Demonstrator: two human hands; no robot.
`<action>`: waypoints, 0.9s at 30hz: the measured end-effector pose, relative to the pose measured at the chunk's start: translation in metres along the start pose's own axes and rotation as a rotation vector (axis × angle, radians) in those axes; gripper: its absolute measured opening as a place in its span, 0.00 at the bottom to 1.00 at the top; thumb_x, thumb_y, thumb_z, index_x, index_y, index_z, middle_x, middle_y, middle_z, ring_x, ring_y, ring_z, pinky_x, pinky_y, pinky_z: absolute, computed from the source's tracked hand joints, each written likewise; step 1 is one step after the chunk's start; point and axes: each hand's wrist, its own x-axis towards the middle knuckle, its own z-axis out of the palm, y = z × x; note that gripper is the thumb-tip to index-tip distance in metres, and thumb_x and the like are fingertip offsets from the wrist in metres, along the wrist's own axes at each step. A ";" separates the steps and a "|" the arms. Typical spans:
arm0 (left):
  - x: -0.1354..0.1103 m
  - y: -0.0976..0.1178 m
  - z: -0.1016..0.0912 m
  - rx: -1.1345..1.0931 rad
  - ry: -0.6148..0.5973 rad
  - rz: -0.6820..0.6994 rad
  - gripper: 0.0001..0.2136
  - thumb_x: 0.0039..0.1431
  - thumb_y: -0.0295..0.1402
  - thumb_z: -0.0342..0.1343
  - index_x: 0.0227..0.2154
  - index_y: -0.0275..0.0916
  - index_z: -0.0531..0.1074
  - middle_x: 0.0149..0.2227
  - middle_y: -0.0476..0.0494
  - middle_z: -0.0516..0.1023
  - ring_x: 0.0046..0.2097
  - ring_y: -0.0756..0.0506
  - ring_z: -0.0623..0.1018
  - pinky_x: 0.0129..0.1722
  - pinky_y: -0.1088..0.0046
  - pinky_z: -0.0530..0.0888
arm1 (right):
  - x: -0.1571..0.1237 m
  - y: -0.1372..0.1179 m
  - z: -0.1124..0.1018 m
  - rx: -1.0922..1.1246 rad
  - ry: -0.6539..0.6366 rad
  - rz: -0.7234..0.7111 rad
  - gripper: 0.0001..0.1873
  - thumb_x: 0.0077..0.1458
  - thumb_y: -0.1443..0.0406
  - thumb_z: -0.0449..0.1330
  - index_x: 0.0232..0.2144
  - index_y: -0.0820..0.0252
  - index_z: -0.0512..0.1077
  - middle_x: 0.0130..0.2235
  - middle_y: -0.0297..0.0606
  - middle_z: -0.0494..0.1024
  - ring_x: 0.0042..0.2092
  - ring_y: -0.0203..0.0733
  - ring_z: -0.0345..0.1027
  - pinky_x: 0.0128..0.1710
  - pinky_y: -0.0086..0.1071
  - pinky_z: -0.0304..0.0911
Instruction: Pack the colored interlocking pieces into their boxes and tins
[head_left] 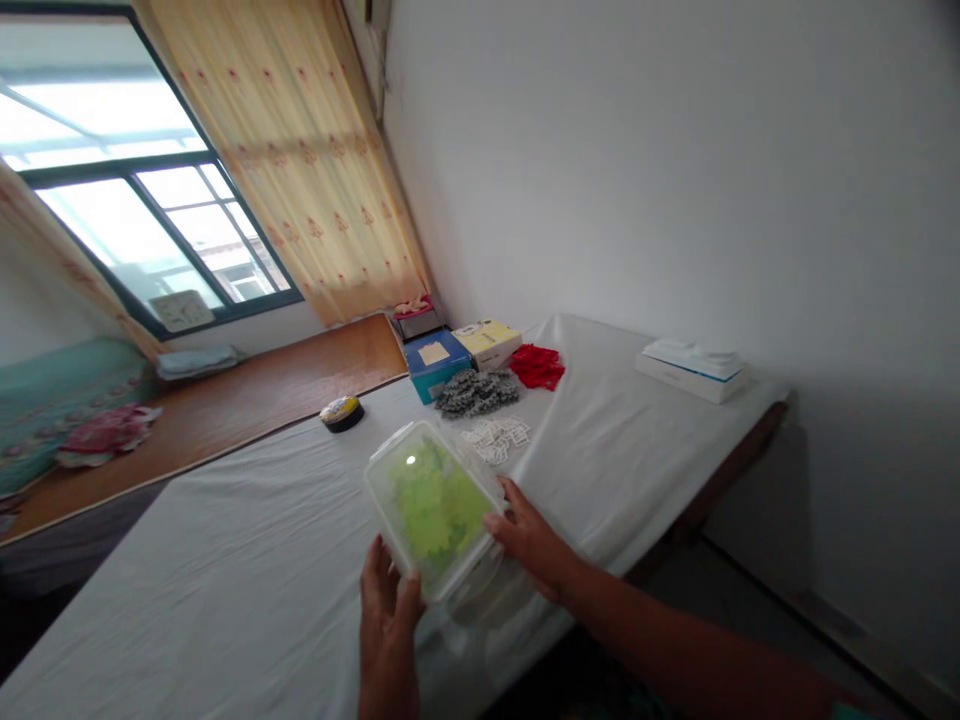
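Clear box (433, 508) between left hand (386, 610) and right hand (529, 540).

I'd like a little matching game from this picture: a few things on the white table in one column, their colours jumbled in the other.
Things:
1. pieces in the clear box
2. pile by the wall
3. carton near the window end
4. roll of tape

Colours:
A. blue
B. black and yellow
C. green
D. red

Pairs: 1-C, 2-D, 3-A, 4-B. The left hand and right hand both hold the clear box.
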 end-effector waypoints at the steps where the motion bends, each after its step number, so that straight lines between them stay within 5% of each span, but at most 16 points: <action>1: 0.000 0.000 0.005 0.011 -0.005 0.015 0.35 0.56 0.50 0.55 0.65 0.49 0.50 0.67 0.38 0.55 0.64 0.34 0.62 0.44 0.65 0.76 | 0.000 -0.002 -0.001 0.057 0.014 0.001 0.32 0.52 0.54 0.60 0.58 0.51 0.59 0.46 0.40 0.75 0.43 0.45 0.71 0.40 0.37 0.67; 6: 0.011 -0.002 0.040 0.058 -0.156 0.157 0.34 0.60 0.47 0.53 0.65 0.47 0.45 0.68 0.35 0.51 0.63 0.37 0.64 0.48 0.64 0.75 | 0.012 -0.021 -0.026 0.096 0.187 -0.082 0.29 0.50 0.53 0.62 0.53 0.50 0.63 0.46 0.40 0.77 0.48 0.49 0.71 0.42 0.38 0.70; 11: 0.041 0.012 0.074 0.173 -0.412 0.423 0.26 0.65 0.44 0.48 0.63 0.44 0.52 0.64 0.33 0.58 0.57 0.41 0.71 0.51 0.61 0.74 | 0.039 -0.044 -0.085 0.119 0.358 -0.059 0.23 0.52 0.52 0.57 0.48 0.54 0.66 0.39 0.39 0.80 0.40 0.49 0.75 0.33 0.38 0.72; 15: 0.076 0.017 0.085 0.388 -0.324 0.750 0.22 0.65 0.36 0.48 0.61 0.44 0.57 0.63 0.35 0.60 0.60 0.41 0.68 0.54 0.57 0.72 | 0.082 -0.079 -0.149 0.071 0.493 -0.151 0.21 0.51 0.54 0.58 0.46 0.55 0.66 0.41 0.41 0.79 0.40 0.47 0.75 0.31 0.37 0.73; 19: 0.104 -0.003 0.080 0.576 -0.236 0.972 0.20 0.63 0.31 0.49 0.58 0.43 0.64 0.60 0.38 0.66 0.61 0.40 0.67 0.60 0.55 0.66 | 0.141 -0.120 -0.221 -0.007 0.745 -0.263 0.22 0.52 0.55 0.56 0.49 0.51 0.63 0.50 0.41 0.74 0.42 0.43 0.73 0.32 0.36 0.72; 24: 0.118 -0.026 0.073 0.631 -0.282 1.002 0.19 0.62 0.28 0.48 0.56 0.43 0.67 0.56 0.39 0.72 0.58 0.42 0.71 0.58 0.58 0.69 | 0.209 -0.139 -0.301 -0.454 1.034 -0.221 0.29 0.56 0.56 0.52 0.58 0.56 0.55 0.53 0.50 0.70 0.40 0.42 0.72 0.31 0.36 0.71; 27: 0.121 -0.028 0.072 0.617 -0.284 0.959 0.18 0.62 0.28 0.47 0.54 0.43 0.69 0.55 0.39 0.72 0.57 0.42 0.72 0.57 0.60 0.70 | 0.235 -0.134 -0.326 -0.889 1.048 -0.168 0.30 0.59 0.57 0.49 0.61 0.65 0.53 0.49 0.56 0.71 0.37 0.45 0.72 0.31 0.38 0.70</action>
